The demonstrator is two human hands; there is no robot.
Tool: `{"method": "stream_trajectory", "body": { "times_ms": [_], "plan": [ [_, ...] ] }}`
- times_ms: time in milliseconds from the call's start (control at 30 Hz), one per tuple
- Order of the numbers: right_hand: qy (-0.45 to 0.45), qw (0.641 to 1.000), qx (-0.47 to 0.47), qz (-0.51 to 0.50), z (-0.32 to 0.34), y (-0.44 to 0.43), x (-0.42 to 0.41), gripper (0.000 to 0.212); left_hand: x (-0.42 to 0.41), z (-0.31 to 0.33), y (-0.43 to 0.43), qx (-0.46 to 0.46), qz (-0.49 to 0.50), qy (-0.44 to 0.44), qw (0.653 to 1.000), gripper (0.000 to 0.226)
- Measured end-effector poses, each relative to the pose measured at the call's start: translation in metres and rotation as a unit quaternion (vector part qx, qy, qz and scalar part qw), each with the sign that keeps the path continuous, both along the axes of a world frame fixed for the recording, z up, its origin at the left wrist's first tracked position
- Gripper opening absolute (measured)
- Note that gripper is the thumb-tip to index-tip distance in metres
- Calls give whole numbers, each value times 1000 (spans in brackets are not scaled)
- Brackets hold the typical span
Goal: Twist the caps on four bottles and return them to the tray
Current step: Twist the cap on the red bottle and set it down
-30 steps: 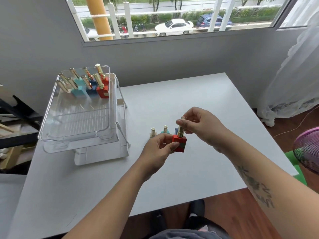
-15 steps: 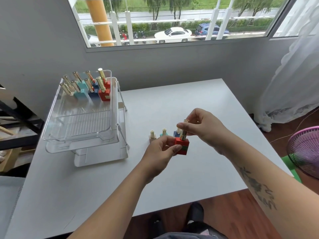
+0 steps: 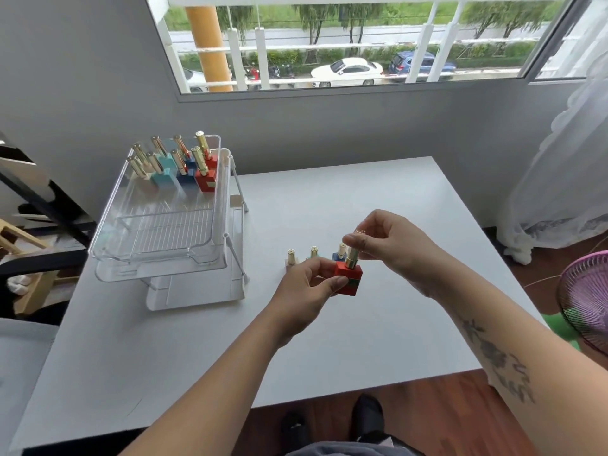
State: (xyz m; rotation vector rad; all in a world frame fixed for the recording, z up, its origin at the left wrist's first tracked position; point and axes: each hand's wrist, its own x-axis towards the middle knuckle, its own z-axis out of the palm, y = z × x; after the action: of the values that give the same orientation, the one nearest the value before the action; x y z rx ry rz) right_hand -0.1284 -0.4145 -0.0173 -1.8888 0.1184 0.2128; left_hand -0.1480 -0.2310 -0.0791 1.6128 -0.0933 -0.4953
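Observation:
My left hand (image 3: 307, 291) grips a small red square bottle (image 3: 350, 278) held just above the white table (image 3: 329, 340). Fingers of my right hand (image 3: 388, 245) pinch its gold cap (image 3: 353, 255) from above. Just behind my hands, three more small bottles stand in a row on the table: a cream one (image 3: 291, 258), a teal one (image 3: 314, 252) and a blue one (image 3: 340, 253), partly hidden by my fingers. A clear plastic tray (image 3: 158, 255) sits on a raised rack at the left.
Several gold-capped bottles (image 3: 184, 166) stand at the far end of the tray; its near part is bare. The tray's rack has thin white legs (image 3: 235, 258). A pink fan (image 3: 589, 301) stands off the table's right edge, a curtain (image 3: 559, 159) behind it.
Both hands stay together on the red bottle in the same spot; the right fingers have shifted slightly on the cap. The camera has tilted a little.

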Motion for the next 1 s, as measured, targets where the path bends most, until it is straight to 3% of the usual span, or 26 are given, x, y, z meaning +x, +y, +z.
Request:
{"method": "stream_trajectory", "body": {
  "times_ms": [133, 300, 567, 733, 900, 1000],
  "plan": [
    [21, 999, 1, 31, 3, -6, 2, 41, -1, 2, -6, 4, 7, 2, 1000, 13],
    [31, 993, 75, 86, 7, -19, 8, 22, 2, 5, -13, -1, 23, 4, 1000, 15],
    [17, 995, 62, 80, 7, -31, 16, 5, 1, 5, -27, -1, 31, 2, 1000, 17],
    [11, 995, 66, 69, 2, -32, 19, 5, 2, 4, -32, -5, 38, 11, 999, 17],
    [58, 984, 139, 100, 0, -35, 24, 19, 9, 3, -30, -1, 37, 23, 999, 17],
    [58, 983, 147, 95, -3, -36, 26, 16, 13, 1, -29, 1, 38, 20, 999, 16]
  ]
}}
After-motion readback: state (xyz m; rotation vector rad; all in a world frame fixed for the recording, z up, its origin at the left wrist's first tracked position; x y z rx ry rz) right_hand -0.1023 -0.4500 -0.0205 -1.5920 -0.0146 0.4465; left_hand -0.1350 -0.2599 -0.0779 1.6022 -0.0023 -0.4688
